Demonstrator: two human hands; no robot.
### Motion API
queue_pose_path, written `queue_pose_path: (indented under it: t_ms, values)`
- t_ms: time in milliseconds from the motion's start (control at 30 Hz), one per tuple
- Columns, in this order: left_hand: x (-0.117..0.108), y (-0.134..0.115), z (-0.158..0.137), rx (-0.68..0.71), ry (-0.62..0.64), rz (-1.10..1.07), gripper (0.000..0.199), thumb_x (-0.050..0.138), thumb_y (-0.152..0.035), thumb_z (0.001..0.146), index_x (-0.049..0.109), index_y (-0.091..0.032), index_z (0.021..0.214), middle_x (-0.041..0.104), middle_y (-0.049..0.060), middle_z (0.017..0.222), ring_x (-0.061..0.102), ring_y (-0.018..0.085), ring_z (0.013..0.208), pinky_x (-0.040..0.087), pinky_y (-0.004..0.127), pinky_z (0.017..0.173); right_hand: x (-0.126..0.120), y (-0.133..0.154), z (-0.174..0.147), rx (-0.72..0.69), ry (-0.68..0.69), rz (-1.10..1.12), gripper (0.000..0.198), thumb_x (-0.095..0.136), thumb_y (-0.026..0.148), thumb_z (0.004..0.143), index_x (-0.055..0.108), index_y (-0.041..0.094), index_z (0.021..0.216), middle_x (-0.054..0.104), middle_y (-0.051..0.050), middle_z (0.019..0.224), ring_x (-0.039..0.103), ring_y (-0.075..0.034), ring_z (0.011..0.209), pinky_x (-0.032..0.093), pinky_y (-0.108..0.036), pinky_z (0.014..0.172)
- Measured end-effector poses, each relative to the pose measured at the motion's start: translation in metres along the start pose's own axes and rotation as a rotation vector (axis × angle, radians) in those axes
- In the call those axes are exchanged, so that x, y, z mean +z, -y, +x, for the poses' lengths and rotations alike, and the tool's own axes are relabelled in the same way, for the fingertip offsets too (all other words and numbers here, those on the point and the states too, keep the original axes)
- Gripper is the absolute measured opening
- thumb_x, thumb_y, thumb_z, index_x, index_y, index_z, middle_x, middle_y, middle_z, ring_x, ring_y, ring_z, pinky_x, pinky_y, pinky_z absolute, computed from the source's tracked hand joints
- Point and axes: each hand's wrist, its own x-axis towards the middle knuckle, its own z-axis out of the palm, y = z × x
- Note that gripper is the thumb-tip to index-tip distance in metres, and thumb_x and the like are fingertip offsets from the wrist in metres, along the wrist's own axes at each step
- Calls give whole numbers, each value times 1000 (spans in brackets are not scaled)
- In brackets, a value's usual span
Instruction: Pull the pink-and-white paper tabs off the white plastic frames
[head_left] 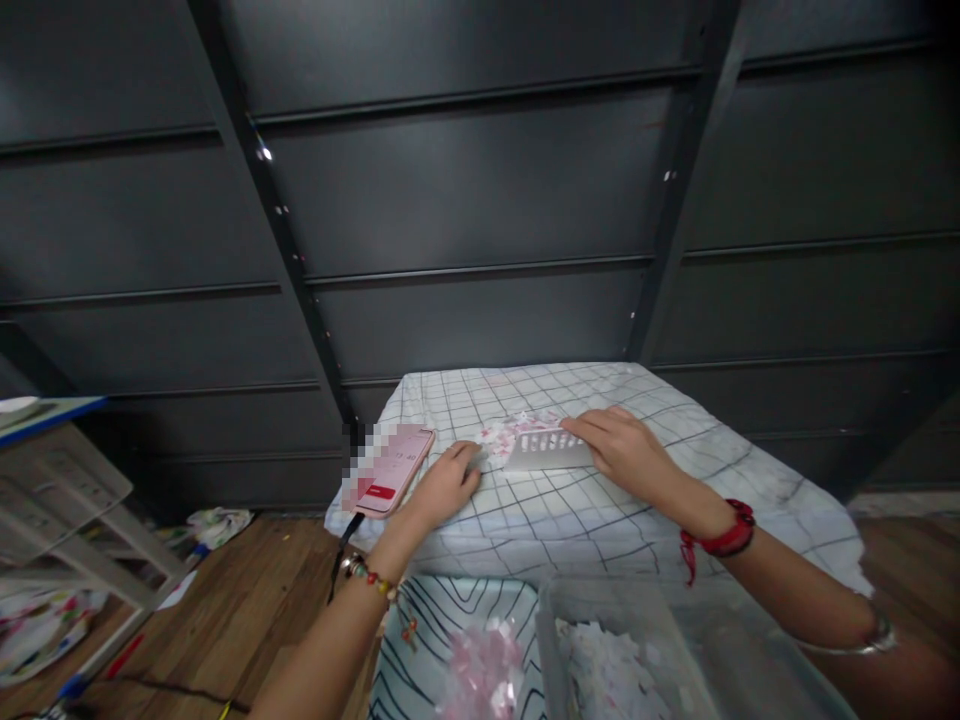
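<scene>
My right hand (619, 450) grips the upper edge of a white plastic piece with a row of holes (551, 452), which looks like a small tray or basket standing tilted on the cloth. Small white and pink pieces (510, 430) lie heaped just behind and to the left of it. To the left of this heap, my left hand (448, 485) rests low over the cloth with its fingers curled together. Something pale shows at its fingertips, too small to name. A pink phone (394, 470) with a cable lies left of that hand.
A checked white cloth (675, 480) covers the low table. In front stand a striped tray (412, 625) with pink clear-wrapped pieces (484, 670) and a clear plastic box (547, 640) holding white pieces (611, 670). A dark panelled wall (480, 190) rises behind. A small table (60, 480) stands left.
</scene>
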Motion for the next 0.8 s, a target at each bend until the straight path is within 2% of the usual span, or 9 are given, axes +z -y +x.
queue_pose_path:
  t_ms: [200, 367, 533, 633, 800]
  values:
    - [14, 7, 2, -24, -20, -30, 34, 40, -15, 82, 49, -11, 115, 53, 12, 117, 49, 21, 110, 37, 34, 99, -9, -8, -7, -26, -10, 43, 38, 39, -1, 70, 62, 12, 96, 65, -7, 82, 57, -16, 74, 44, -30, 70]
    - [14, 5, 2, -16, -27, -24, 33, 42, -15, 81, 50, -11, 113, 53, 13, 116, 49, 21, 110, 38, 36, 99, -2, -12, -5, -5, -4, 66, 38, 38, 0, 71, 61, 15, 97, 65, -6, 81, 58, -16, 73, 44, -30, 68]
    - [9, -7, -4, 84, 13, -57, 35, 43, -19, 82, 49, -14, 116, 51, 12, 121, 46, 21, 115, 35, 37, 101, -1, -23, -12, -54, 54, 217, 36, 36, 0, 74, 61, 15, 95, 66, -5, 82, 59, -14, 78, 46, -27, 71]
    - [9, -20, -8, 147, 75, -97, 40, 44, -23, 83, 44, -15, 122, 47, 11, 127, 42, 20, 119, 32, 37, 104, -14, -31, -22, -58, 78, 275, 34, 36, 3, 76, 61, 17, 95, 66, -4, 82, 58, -13, 77, 47, -26, 72]
    - [15, -41, -8, 175, 170, -101, 44, 43, -23, 83, 39, -12, 126, 44, 12, 130, 39, 20, 122, 31, 36, 105, -49, -36, -34, -72, 134, 333, 30, 35, 7, 80, 61, 18, 90, 65, -2, 78, 59, -11, 72, 46, -24, 68]
